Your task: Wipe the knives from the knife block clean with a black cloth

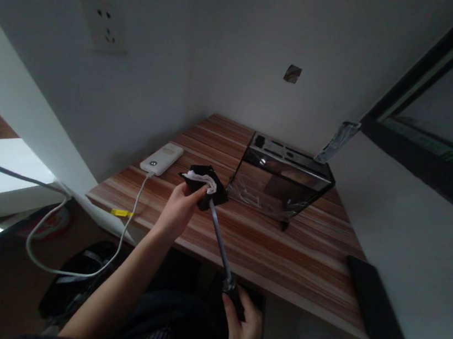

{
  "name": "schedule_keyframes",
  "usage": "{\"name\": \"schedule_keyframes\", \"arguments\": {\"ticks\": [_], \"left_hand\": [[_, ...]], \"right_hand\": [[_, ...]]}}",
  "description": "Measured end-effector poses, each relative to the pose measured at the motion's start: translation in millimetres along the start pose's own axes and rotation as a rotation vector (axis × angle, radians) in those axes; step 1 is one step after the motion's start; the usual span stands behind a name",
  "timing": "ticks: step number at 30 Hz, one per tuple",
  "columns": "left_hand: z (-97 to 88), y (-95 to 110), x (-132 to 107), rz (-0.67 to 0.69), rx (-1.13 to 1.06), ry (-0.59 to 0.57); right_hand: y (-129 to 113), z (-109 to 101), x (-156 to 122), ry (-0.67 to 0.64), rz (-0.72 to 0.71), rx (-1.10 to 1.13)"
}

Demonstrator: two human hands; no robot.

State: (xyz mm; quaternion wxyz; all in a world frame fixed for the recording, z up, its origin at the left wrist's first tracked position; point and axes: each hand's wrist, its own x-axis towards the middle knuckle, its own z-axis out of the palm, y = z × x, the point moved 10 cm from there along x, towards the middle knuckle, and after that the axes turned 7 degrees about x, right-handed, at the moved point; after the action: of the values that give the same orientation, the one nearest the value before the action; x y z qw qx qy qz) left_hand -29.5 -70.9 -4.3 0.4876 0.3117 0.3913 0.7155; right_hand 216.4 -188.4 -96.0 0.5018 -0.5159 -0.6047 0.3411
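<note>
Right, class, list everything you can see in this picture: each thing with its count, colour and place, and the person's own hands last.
table: one, striped brown wood, set in the wall corner
knife block: one, black and steel with clear sides, back of the table
power bank: one, white, table's left side
cable: one, white, from the power bank down off the table
yellow tag: one, yellow, by the cable at the table's edge
flat slab: one, black, table's right edge
wall socket: one, white, left wall
cloth: one, black and white, round the rod's tip
metal rod: one, silver with black handle, slanting over the table's front edge
left hand: holds the cloth
right hand: grips the rod's handle
</note>
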Motion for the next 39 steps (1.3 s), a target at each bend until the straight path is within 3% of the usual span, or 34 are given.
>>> {"name": "schedule_keyframes", "arguments": {"ticks": [8,13,21,27,33,39], "left_hand": [[3.5,-28.9,-10.1,-0.070,0.008,-0.049],[16.4,-50.6,-25.7,-0.146,0.121,-0.137],[49.4,-69.2,-62.0,-0.263,0.277,-0.333],[67.8,-81.9,-85.6,-0.236,0.320,-0.507],[65.2,-83.6,-86.0,-0.203,0.394,-0.490],[58.0,-78.8,-83.0,-0.208,0.384,-0.394]], "right_hand": [[24.0,-7.9,-12.6,0.025,0.093,0.053],[14.7,0.4,-4.5,-0.018,0.114,0.051],[-6.0,-7.0,8.6,0.084,0.112,0.069],[-19.7,-10.4,19.0,0.101,0.083,0.056],[-19.5,-8.1,20.1,0.116,0.099,0.081],[-23.8,-3.1,22.9,0.083,0.075,0.091]]}}
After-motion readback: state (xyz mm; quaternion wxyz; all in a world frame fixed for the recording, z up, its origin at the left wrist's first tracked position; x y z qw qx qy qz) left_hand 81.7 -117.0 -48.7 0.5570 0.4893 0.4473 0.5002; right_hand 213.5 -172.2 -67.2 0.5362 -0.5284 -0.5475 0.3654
